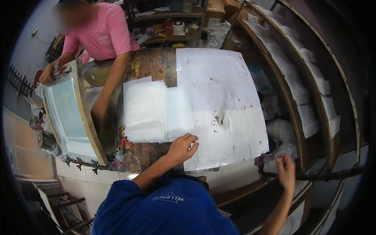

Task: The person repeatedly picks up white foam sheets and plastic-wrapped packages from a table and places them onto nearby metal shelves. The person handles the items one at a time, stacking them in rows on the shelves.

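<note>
My left hand [183, 148] is over the near edge of the table, beside a stack of translucent whitish plastic sheets [145, 111]. Its thumb and index finger are apart, with nothing between them. Next to that stack, a pale bluish sheet or pile [178, 111] lies partly over large white paper [215, 78]. Out to the right, off the table's corner, my right hand [286, 168] is raised near the rack. Its fingers are loosely bent, and I see no thing in them.
A person in a pink shirt [103, 33] tilts a printing screen frame [80, 117] with one hand; the other hand reaches beneath. Paint stains the wooden table [150, 60]. Drying racks [290, 74] loaded with white sheets stand at right. Cluttered shelves [164, 35] are behind.
</note>
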Tool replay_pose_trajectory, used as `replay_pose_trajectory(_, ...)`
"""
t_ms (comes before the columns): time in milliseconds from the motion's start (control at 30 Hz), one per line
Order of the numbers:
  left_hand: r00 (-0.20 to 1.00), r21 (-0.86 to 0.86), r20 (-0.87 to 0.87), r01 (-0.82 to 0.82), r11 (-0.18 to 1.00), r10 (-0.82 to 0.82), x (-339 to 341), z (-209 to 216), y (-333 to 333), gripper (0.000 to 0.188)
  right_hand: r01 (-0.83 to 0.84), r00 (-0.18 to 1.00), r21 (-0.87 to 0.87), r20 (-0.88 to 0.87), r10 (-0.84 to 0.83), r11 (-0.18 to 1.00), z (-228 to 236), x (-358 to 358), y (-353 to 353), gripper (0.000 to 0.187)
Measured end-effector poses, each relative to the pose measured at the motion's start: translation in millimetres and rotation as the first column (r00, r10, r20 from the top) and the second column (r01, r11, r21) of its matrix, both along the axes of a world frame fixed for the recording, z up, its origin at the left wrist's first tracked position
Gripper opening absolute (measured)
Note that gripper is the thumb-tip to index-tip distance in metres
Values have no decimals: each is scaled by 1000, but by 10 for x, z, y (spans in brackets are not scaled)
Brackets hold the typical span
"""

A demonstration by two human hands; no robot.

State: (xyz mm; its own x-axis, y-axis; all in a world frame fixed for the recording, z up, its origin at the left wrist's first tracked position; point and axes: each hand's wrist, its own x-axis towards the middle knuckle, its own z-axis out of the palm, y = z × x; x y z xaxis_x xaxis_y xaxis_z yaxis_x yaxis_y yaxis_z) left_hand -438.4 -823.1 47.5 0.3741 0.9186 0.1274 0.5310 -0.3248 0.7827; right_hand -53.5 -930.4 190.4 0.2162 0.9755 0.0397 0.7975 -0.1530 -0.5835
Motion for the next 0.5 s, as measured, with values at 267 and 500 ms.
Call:
replay_pose_trajectory(267, 973, 121, -76, 224, 967, -216, 267, -241, 31, 22, 470, 497, -183, -753, -430, 864, -1660, -148, -736, 12)
replay_pose_trajectory(500, 986, 235, -85, 158, 959, -141, 479, 44, 271, 20, 559, 255, -354, -786, -563, 749, -2177, -323, -1370, 12)
